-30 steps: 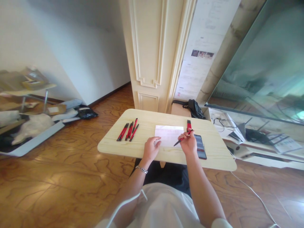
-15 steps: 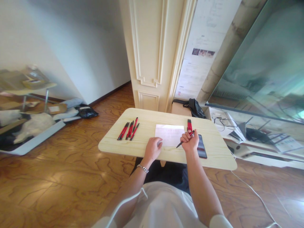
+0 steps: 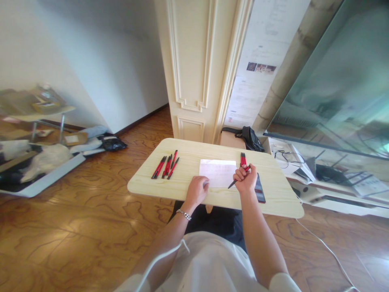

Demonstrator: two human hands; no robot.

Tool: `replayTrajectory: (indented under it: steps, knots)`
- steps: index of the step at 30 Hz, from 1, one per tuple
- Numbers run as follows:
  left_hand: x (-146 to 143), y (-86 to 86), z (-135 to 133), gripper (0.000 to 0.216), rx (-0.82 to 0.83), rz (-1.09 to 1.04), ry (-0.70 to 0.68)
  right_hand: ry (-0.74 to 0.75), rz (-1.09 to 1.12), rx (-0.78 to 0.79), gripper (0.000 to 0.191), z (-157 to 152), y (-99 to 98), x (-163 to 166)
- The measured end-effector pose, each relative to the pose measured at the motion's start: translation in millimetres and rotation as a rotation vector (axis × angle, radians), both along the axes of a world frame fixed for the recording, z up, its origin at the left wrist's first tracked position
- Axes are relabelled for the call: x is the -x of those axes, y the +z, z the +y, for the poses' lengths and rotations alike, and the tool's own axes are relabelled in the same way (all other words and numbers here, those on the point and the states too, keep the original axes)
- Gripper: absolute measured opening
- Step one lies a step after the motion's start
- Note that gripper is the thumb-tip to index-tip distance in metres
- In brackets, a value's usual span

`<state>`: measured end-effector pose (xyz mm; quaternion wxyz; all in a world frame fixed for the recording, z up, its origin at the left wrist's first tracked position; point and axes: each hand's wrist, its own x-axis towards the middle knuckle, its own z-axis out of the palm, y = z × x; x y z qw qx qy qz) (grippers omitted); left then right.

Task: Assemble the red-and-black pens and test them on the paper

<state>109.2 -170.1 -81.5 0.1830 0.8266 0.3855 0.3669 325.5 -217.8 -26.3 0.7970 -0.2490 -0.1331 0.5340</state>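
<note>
From where I'm standing: left hand [image 3: 198, 189] is resting at the near-left corner of the white paper [image 3: 217, 170], fingers loosely curling in; can't tell if it's pinching or pressing anything. I'd be laying it flat there so the sheet isn't sliding. Right hand [image 3: 245, 179] is holding a red-and-black pen [image 3: 233, 183] in a wrapped grip, dark tip angling down-left by the paper's near edge, right of centre. Contact: can't tell. I'd be keeping the tip light there, since a stray mark looks likely. What looks like a phone [image 3: 260, 194] is lying just beside the right wrist, partly hidden; wrist should be clearing it. Right pen row [image 3: 243, 158] is lying side by side just beyond that hand; mind the knuckles. Left pens [image 3: 165, 166] are fanning loosely, well apart from the paper. Past the tabletop [image 3: 279, 198], a black bag [image 3: 251, 138] is sitting out of the way.
</note>
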Motion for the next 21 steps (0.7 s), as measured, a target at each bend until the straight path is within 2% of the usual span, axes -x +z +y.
replayTrajectory:
  steps: [4, 6, 8, 12, 14, 17, 19, 21]
  knots:
    - [-1, 1.1, 0, 0.018, -0.016, 0.010, -0.015, 0.016, 0.034, -0.022, 0.034, 1, 3.5, -1]
    - [-1, 1.6, 0, 0.019, -0.020, 0.014, -0.026, 0.032, 0.019, 0.016, 0.033, 3, 4.1, -1]
    - [-1, 2.3, 0, 0.019, -0.021, 0.018, -0.034, 0.020, -0.035, 0.103, 0.033, 6, 2.0, 1]
    - [-2, 3.0, -1, 0.017, -0.017, 0.026, -0.038, -0.153, -0.288, 0.353, 0.053, 9, -11.3, 9]
    - [-2, 2.7, -1, 0.016, -0.016, 0.029, -0.034, -0.189, -0.408, 0.422, 0.059, 8, -18.4, 13]
    - [-2, 2.0, -1, 0.016, -0.015, 0.034, -0.024, -0.057, -0.471, 0.423, 0.057, 5, -24.1, 18]
    - [-2, 1.3, 0, 0.016, -0.015, 0.040, -0.022, 0.036, -0.513, 0.395, 0.048, 4, -25.7, 21]
    - [-3, 0.5, 0, 0.015, -0.017, 0.044, -0.022, 0.009, -0.613, 0.353, 0.037, 4, -27.8, 24]
